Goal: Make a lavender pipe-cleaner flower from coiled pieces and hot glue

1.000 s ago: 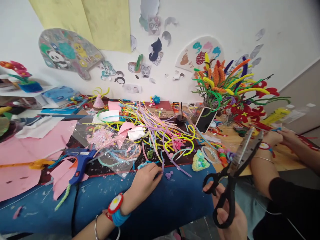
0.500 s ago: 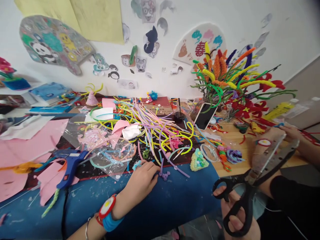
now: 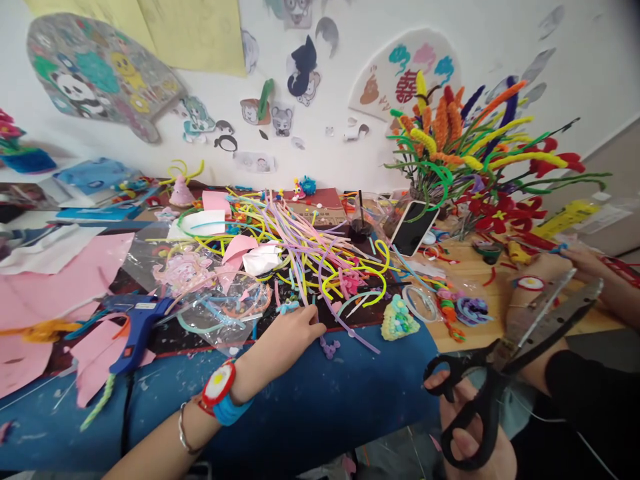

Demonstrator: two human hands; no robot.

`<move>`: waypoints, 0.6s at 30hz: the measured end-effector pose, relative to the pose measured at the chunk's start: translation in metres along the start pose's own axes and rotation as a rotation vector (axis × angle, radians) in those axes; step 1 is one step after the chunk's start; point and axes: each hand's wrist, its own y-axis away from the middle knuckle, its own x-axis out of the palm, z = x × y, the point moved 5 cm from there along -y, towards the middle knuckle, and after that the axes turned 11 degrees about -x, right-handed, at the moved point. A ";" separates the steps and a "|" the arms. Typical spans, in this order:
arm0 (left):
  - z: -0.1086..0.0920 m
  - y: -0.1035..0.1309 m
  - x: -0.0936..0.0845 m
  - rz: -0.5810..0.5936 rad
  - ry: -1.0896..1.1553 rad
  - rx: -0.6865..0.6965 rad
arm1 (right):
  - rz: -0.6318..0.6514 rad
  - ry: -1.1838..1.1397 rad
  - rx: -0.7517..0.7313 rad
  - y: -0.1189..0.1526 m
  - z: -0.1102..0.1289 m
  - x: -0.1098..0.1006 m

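My left hand (image 3: pixel 287 337) reaches over the table's front part, its fingers bent together beside a small purple pipe-cleaner piece (image 3: pixel 329 347); what they pinch, if anything, is hidden. A small light-blue piece (image 3: pixel 287 307) lies just behind its knuckles. On that wrist sits a red and white flower band (image 3: pixel 219 381). At the lower right my right hand (image 3: pixel 470 427) has its fingers through the handles of black scissors (image 3: pixel 500 367), whose blades are spread apart and point up and right. Behind my left hand lies a heap of pastel pipe cleaners (image 3: pixel 300 247).
A blue glue gun (image 3: pixel 143 330) and pink sheets (image 3: pixel 55 287) lie at the left. A green-yellow triangular craft (image 3: pixel 399 319), a phone (image 3: pixel 414 229) and a pipe-cleaner bouquet (image 3: pixel 450 147) are towards the right. Another person's hands (image 3: pixel 543 270) work at the far right.
My left hand has moved slightly up and right, its fingers now curled more over the pipe cleaners. The scissors remain spread in my right hand. The view has shifted a little.
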 end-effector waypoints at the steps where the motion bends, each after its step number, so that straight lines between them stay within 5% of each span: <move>1: 0.000 -0.002 -0.002 0.010 -0.017 0.016 | -0.003 0.006 -0.002 0.000 -0.001 -0.001; 5: -0.001 -0.006 -0.005 -0.001 -0.069 0.125 | -0.001 -0.009 0.007 0.001 -0.002 -0.001; 13: -0.007 -0.002 -0.004 -0.278 -0.156 0.420 | -0.070 -0.007 0.077 0.004 0.002 0.004; 18: -0.010 0.000 -0.004 -0.362 -0.193 0.477 | -0.080 0.020 0.098 0.005 0.002 0.003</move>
